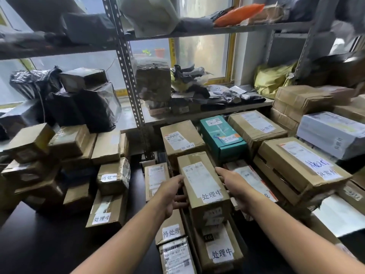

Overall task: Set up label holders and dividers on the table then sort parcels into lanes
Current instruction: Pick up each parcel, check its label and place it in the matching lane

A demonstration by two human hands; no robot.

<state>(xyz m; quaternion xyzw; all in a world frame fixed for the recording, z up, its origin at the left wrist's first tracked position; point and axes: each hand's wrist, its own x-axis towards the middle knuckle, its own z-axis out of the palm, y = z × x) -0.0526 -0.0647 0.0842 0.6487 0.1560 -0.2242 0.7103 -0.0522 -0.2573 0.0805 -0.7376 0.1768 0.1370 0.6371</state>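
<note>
The dark worktop (49, 244) is carrying stacks of parcels, and the one you're working on is the tall brown carton (203, 180) at centre. It's standing on end on another carton, with a flat one lying to its left and flat parcels lying to its right. Your left hand (173, 196) is gripping its left face, thumb up at the top edge and fingers curling along the side. Your right hand (235, 184) is pressing flat on the right face with the fingers looking straight, so it's clamping rather than wrapping. The carton is looking stiff: taped corrugated board, square corners, no sagging. I'm judging it light to middling in weight, and the tape strips are probably making it a bit slick. You're wanting to keep both palms low on the long side faces and avoid pinching the top flap or the paper label. It's tall and narrow, so it's risking a tip if you let go on an uneven stack. Counting now, big to small: one metal rack (128, 76) behind; brown cartons running well over a dozen, too overlapped for an exact count; one white-wrapped parcel (331, 133); one teal box (223, 139); one yellow bag (272, 80); one orange pouch (239, 12) on the top shelf; two hands. Handwritten status labels (212, 195) are showing on at least eight parcels, some of them partly hidden. I'm not making out any label holders or dividers.
</note>
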